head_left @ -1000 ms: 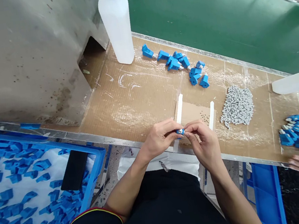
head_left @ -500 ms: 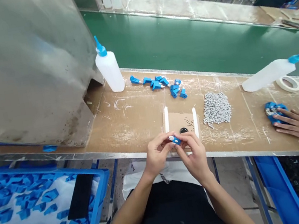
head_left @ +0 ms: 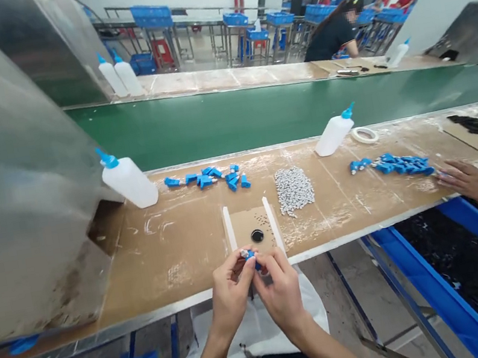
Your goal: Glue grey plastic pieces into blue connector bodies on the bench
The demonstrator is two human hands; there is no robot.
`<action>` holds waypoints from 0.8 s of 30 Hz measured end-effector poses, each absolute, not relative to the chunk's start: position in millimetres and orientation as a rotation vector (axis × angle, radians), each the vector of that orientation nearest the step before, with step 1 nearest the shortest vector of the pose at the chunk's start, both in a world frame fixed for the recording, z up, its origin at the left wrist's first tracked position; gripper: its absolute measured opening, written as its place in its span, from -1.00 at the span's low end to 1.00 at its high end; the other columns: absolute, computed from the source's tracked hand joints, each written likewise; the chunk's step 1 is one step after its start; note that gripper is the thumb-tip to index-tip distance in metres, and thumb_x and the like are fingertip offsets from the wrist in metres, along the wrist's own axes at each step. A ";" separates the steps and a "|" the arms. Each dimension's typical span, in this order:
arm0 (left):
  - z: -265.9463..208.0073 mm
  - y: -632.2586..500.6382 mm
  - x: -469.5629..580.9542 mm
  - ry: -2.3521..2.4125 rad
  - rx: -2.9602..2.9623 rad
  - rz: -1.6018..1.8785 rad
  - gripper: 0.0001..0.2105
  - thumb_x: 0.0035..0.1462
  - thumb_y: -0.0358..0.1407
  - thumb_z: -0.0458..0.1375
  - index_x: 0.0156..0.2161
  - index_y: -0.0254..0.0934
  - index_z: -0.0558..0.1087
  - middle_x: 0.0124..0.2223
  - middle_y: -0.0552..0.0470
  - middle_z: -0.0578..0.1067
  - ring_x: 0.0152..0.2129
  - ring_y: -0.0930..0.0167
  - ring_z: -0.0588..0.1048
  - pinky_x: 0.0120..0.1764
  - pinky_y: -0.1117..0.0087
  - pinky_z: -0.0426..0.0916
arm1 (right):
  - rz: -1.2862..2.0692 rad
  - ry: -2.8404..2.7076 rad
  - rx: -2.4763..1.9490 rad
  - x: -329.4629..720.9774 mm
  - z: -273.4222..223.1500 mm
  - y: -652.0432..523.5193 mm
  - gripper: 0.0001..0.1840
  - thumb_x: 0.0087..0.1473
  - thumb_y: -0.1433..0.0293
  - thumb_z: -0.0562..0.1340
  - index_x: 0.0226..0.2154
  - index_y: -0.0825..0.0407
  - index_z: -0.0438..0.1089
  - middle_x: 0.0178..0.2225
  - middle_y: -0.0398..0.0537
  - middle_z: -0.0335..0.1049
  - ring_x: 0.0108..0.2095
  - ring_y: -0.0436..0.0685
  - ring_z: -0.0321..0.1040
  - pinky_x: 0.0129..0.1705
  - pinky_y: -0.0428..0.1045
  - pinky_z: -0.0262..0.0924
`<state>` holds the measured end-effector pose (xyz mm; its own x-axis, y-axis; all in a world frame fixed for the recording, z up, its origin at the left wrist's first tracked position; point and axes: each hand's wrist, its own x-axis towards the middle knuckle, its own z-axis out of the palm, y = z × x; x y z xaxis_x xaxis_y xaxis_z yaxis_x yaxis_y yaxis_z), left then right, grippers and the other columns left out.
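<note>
Between my fingertips is a small blue plastic part (head_left: 250,255) with a whitish-grey piece at its upper left end. My left hand (head_left: 232,290) pinches it from the left, and my right hand (head_left: 279,285) grips it from the right. Just beyond them lies a cardboard pad (head_left: 244,224) edged by two white strips, with a small round black dish (head_left: 257,236) and tiny black specks on it. A pile of small grey pieces (head_left: 294,189) lies to the right of the pad. Several blue parts (head_left: 206,178) are scattered behind it.
White bottles with blue nozzles stand at left (head_left: 132,181) and right (head_left: 335,133), near a tape roll (head_left: 364,135). Another person's hand (head_left: 468,180) is by a blue row of parts (head_left: 401,164). A green belt (head_left: 232,113) runs behind; blue bins (head_left: 449,284) sit below.
The view has tilted up and swung right, showing more of the room. Both hands still hold the blue part. The co-worker's hand has moved off the blue parts, which now lie spread in a row.
</note>
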<state>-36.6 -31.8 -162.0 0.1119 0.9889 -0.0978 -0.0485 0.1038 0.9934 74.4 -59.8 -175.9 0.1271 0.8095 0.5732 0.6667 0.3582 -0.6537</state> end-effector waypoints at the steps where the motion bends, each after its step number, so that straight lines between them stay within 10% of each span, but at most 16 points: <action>1: -161.5 -28.3 -32.5 1.108 1.142 1.034 -0.57 0.16 0.02 0.32 -0.04 -0.29 0.59 -0.13 -0.16 0.70 -0.16 0.17 0.69 -0.04 0.19 0.60 | 0.189 -1.582 -1.368 81.5 -177.2 -59.4 -0.89 0.33 0.43 0.19 -0.17 -0.02 0.46 -0.37 -0.10 0.38 -0.44 0.06 0.39 -0.40 -0.06 0.36; 6: -161.1 -7.4 -30.2 1.040 1.177 0.969 -0.29 0.12 0.09 0.34 0.29 -0.21 0.39 0.13 -0.25 0.60 -0.07 0.17 0.66 -0.02 0.17 0.60 | 0.014 -1.500 -1.605 194.4 -186.8 -31.5 -0.83 0.29 0.35 0.19 -0.13 -0.03 0.48 -0.29 -0.05 0.45 -0.43 0.09 0.40 -0.36 -0.01 0.34; 14: -167.4 25.7 -91.5 1.296 1.527 0.789 -0.58 0.24 0.03 0.17 -0.03 -0.24 0.63 -0.10 -0.17 0.71 -0.19 0.18 0.68 -0.07 0.21 0.58 | -0.349 -1.223 -2.214 421.8 -165.0 64.6 -0.78 0.02 0.28 0.15 -0.40 0.05 0.45 -0.39 0.18 0.37 -0.27 0.37 0.31 -0.16 0.26 0.25; 19: -150.8 90.5 -83.7 1.492 1.972 0.723 -0.71 0.32 -0.24 0.06 -0.03 -0.22 0.60 -0.12 -0.10 0.68 -0.25 0.23 0.65 -0.08 0.21 0.53 | -0.490 -1.365 -1.995 398.4 -191.8 72.6 -0.61 0.11 0.20 0.14 -0.16 0.15 0.45 -0.14 0.38 0.39 0.01 0.53 0.27 0.07 0.42 0.13; 24: -145.2 164.2 -25.4 1.790 2.193 0.443 -0.74 0.31 -0.30 0.19 0.06 -0.31 0.49 0.05 -0.27 0.56 -0.02 0.10 0.59 0.01 0.14 0.48 | -0.228 -1.504 -1.735 305.4 -228.0 40.8 -0.64 0.28 0.13 0.13 -0.12 0.03 0.46 -0.15 0.18 0.42 -0.17 0.30 0.38 -0.06 0.23 0.30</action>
<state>-25.4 164.2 -145.2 0.1873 0.9804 0.0615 0.8960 -0.1962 0.3984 305.4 40.8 -228.0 0.2733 0.7462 0.6070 0.8926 0.0384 -0.4491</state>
